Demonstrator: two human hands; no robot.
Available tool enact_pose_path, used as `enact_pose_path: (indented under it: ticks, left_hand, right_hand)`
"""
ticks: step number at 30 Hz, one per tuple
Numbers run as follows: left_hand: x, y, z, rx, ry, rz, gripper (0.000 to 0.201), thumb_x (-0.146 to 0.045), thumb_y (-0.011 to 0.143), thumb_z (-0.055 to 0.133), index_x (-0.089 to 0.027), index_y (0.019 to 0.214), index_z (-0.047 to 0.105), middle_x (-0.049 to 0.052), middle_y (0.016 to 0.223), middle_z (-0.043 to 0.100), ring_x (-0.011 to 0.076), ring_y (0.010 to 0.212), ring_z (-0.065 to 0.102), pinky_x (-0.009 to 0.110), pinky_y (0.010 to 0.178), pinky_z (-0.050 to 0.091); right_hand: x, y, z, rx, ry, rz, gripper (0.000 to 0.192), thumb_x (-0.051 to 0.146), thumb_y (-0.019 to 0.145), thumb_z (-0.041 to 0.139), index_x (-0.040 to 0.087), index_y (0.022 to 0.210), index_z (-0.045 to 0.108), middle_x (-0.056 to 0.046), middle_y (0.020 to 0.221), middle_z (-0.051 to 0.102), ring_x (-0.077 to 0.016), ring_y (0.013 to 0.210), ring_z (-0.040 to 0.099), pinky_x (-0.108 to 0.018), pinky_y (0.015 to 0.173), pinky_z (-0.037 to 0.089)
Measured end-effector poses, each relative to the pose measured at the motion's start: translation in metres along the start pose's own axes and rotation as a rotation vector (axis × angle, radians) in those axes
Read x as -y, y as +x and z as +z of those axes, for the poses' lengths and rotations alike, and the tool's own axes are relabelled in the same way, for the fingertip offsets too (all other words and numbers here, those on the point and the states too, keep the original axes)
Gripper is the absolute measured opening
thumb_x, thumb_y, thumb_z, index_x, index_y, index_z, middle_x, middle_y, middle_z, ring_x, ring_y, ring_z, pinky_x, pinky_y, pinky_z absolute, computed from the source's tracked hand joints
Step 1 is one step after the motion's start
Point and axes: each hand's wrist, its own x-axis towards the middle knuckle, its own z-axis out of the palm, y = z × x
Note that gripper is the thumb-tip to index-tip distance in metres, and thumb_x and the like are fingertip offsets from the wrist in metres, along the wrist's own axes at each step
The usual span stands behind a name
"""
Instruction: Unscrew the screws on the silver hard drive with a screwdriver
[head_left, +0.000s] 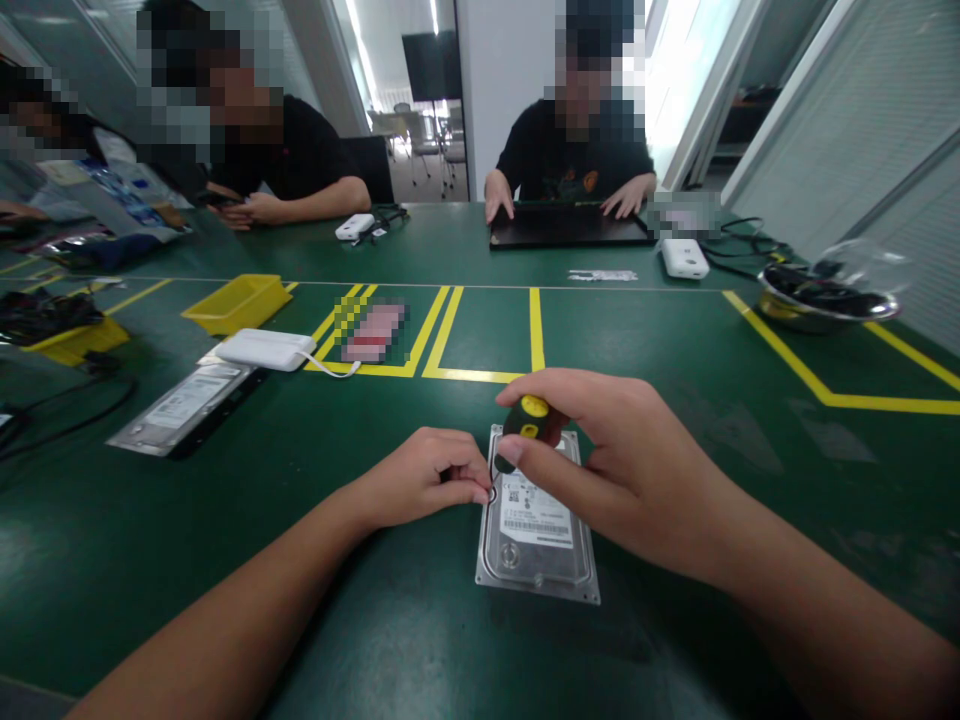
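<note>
A hard drive (536, 570) lies label side up on the green table in front of me. My right hand (626, 460) grips a screwdriver (527, 425) by its black and yellow handle, above the upper part of the drive. The thin shaft slants down toward the drive's left edge. There the fingertips of my left hand (431, 475) are pinched together, close to the screwdriver's tip. Whatever sits between those fingertips is too small to make out. My right hand and the handle cover part of the drive's far end.
Left of me lie a second hard drive (180, 405), a white power bank (266, 348) cabled to a phone (375, 332), and a yellow bin (240, 303). A metal bowl (817, 315) of dark parts stands right. Across the table one person touches a black laptop (570, 226); others sit left.
</note>
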Motion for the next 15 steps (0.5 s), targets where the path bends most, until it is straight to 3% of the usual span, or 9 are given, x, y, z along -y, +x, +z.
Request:
enact_pose_path:
  ticks: [15]
  left_hand:
    - [0.0015,-0.0004,0.0003,0.014,-0.040,0.010,0.018,-0.033,0.092,0.065,-0.017,0.093,0.070,0.003,0.089,0.069,0.0141,0.081,0.064,0.026,0.074,0.048]
  right_hand:
    - [-0.0032,0.0026,0.0009,0.010,-0.027,-0.010,0.027,0.029,0.092,0.057,0.014,0.114,0.064,-0.005,0.099,0.069,-0.0150,0.084,0.061,-0.027,0.074,0.044]
